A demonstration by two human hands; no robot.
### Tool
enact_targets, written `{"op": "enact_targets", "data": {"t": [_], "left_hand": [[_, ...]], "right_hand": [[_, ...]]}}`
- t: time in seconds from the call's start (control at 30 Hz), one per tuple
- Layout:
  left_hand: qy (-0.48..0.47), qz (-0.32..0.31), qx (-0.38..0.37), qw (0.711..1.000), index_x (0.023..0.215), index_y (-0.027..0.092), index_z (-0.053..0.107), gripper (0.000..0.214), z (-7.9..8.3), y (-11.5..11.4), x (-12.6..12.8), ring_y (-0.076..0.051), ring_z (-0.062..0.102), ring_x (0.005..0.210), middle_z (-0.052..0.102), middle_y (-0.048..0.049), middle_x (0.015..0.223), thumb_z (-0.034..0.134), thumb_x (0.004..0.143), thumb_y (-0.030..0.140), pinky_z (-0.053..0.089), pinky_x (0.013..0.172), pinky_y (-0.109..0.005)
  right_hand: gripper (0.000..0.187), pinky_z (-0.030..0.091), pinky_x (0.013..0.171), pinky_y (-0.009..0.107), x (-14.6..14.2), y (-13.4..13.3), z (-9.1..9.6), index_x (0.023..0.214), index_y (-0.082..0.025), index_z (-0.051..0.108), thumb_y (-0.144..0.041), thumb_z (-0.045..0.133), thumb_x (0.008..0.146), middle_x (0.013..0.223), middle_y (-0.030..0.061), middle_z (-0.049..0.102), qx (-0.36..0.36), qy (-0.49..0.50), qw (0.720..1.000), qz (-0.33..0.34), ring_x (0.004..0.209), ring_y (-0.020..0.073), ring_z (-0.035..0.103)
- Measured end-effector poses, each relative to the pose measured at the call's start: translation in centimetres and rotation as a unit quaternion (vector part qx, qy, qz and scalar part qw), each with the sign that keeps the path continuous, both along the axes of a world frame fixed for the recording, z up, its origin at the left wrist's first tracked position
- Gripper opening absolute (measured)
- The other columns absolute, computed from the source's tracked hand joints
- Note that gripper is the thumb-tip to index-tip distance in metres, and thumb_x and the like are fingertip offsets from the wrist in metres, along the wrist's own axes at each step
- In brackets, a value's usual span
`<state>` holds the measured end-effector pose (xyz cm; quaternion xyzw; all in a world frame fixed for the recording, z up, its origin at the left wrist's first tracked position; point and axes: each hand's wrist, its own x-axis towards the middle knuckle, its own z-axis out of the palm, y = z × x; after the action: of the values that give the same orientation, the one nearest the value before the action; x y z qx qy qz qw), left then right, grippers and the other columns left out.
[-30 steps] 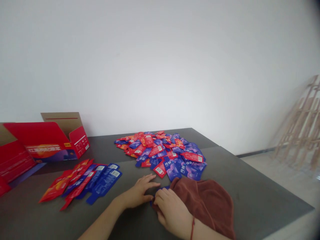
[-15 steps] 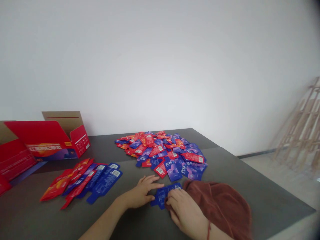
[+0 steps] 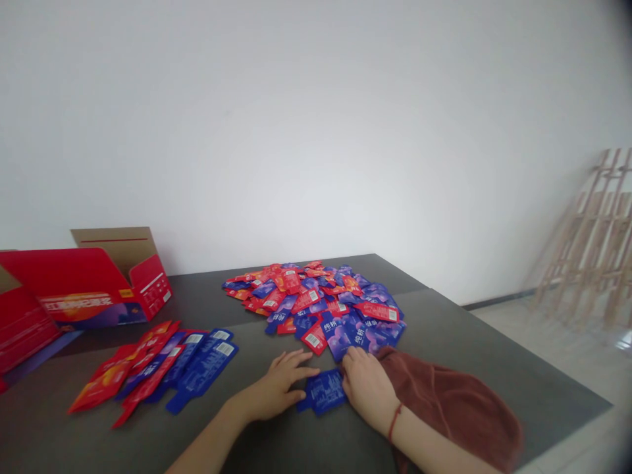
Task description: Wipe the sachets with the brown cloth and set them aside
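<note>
A blue sachet [image 3: 322, 393] lies flat on the dark grey table [image 3: 494, 368] between my hands. My left hand [image 3: 279, 390] rests palm down with its fingers stretched out, touching the sachet's left edge. My right hand [image 3: 366, 387] lies flat over a brown cloth [image 3: 454, 401], its fingers at the sachet's right edge. Just beyond my hands is a big heap of red and blue sachets [image 3: 316, 299]. A fanned row of several red and blue sachets [image 3: 158, 365] lies to the left.
An open red carton with brown flaps [image 3: 93, 283] stands at the back left. Another red box [image 3: 22, 326] sits at the far left edge. A white wall is behind the table. Wooden frames [image 3: 592, 243] lean against the wall at the right.
My right hand and the brown cloth slid right and away, uncovering the blue sachet that now lies in the open. My left hand stayed flat beside it.
</note>
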<state>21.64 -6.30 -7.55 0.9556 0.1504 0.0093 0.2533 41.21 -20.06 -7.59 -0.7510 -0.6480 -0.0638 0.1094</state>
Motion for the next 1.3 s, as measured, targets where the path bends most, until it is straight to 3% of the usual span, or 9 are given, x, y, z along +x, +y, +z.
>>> {"op": "enact_targets", "data": {"t": [0.2,0.33,0.5,0.63,0.83,1.03,1.1,1.2,1.3], "left_hand": [[-0.027,0.018,0.000,0.999,0.145,0.031,0.030,0.070,-1.3,0.3,-0.3,-0.025,0.018,0.142,0.030,-0.0035,0.154,0.058,0.082,0.023,0.007,0.115,-0.052],[-0.027,0.010,-0.002,1.000,0.144,0.033,0.033,0.064,-1.1,0.3,-0.3,-0.025,0.018,0.142,0.030,-0.0014,0.153,0.056,0.085,0.027,0.007,0.115,-0.053],[-0.022,0.010,-0.017,1.000,0.144,0.035,0.033,0.065,0.0,-0.3,-0.1,-0.027,0.019,0.142,0.030,-0.0006,0.153,0.057,0.085,0.028,0.006,0.114,-0.055],[-0.022,0.016,-0.020,0.999,0.144,0.034,0.032,0.068,-0.2,-0.2,0.0,-0.026,0.020,0.142,0.031,-0.0011,0.153,0.059,0.083,0.026,0.007,0.115,-0.053],[-0.028,0.022,-0.016,0.999,0.147,0.033,0.027,0.071,-1.1,0.3,-0.3,-0.026,0.019,0.142,0.029,-0.0027,0.154,0.058,0.083,0.028,0.008,0.115,-0.052],[-0.011,0.015,-0.022,1.000,0.146,0.036,0.030,0.065,-0.4,0.1,-0.3,-0.027,0.017,0.143,0.029,-0.0020,0.154,0.059,0.087,0.037,0.006,0.115,-0.052],[-0.003,0.011,-0.025,1.000,0.144,0.039,0.033,0.062,0.0,0.0,-0.3,-0.027,0.016,0.143,0.029,-0.0010,0.154,0.059,0.088,0.038,0.006,0.115,-0.053],[0.004,0.011,-0.028,1.000,0.140,0.041,0.039,0.055,0.3,-0.1,-0.2,-0.027,0.016,0.143,0.029,-0.0006,0.154,0.058,0.089,0.041,0.006,0.114,-0.054],[0.002,0.013,-0.033,0.999,0.140,0.040,0.039,0.055,0.2,0.1,-0.2,-0.027,0.015,0.143,0.028,-0.0013,0.154,0.059,0.089,0.041,0.006,0.114,-0.055]], "right_hand": [[0.019,0.038,0.083,0.039,-4.8,1.6,0.6,0.100,-0.014,0.061,-0.018,0.050,0.085,0.102,0.0105,0.062,-0.009,-0.001,0.993,0.119,0.097,0.0248,0.052],[0.012,0.037,0.080,0.034,-3.7,0.2,0.0,0.093,-0.019,0.060,-0.019,0.050,0.087,0.097,0.0043,0.061,0.010,0.032,0.988,0.154,0.093,0.0208,0.051],[0.014,0.038,0.080,0.033,-0.6,-1.1,-0.2,0.087,-0.018,0.060,-0.011,0.049,0.083,0.092,0.0043,0.060,0.036,0.069,0.995,0.057,0.090,0.0200,0.052],[0.015,0.039,0.082,0.037,-1.7,0.2,0.2,0.087,-0.016,0.062,-0.011,0.048,0.083,0.094,0.0081,0.061,0.013,0.037,0.999,0.031,0.092,0.0236,0.053],[0.020,0.038,0.088,0.039,-5.3,1.0,0.6,0.099,-0.014,0.062,-0.020,0.049,0.085,0.104,0.0100,0.062,-0.013,0.024,0.991,0.134,0.099,0.0249,0.052],[0.019,0.038,0.083,0.031,-2.7,-2.5,-0.1,0.093,-0.023,0.060,-0.014,0.053,0.078,0.103,0.0005,0.062,-0.037,0.092,0.972,0.211,0.097,0.0187,0.053],[0.023,0.037,0.083,0.030,-0.8,-3.4,-0.4,0.092,-0.023,0.060,-0.010,0.053,0.075,0.102,-0.0002,0.062,-0.022,0.108,0.975,0.194,0.096,0.0180,0.053],[0.025,0.038,0.082,0.031,1.6,-3.7,-0.9,0.090,-0.022,0.059,-0.005,0.048,0.074,0.097,0.0016,0.060,0.026,0.117,0.987,0.110,0.092,0.0186,0.053],[0.022,0.039,0.082,0.032,1.9,-2.9,-1.1,0.087,-0.019,0.059,-0.004,0.046,0.077,0.093,0.0041,0.060,0.051,0.116,0.991,0.039,0.090,0.0200,0.053]]}}
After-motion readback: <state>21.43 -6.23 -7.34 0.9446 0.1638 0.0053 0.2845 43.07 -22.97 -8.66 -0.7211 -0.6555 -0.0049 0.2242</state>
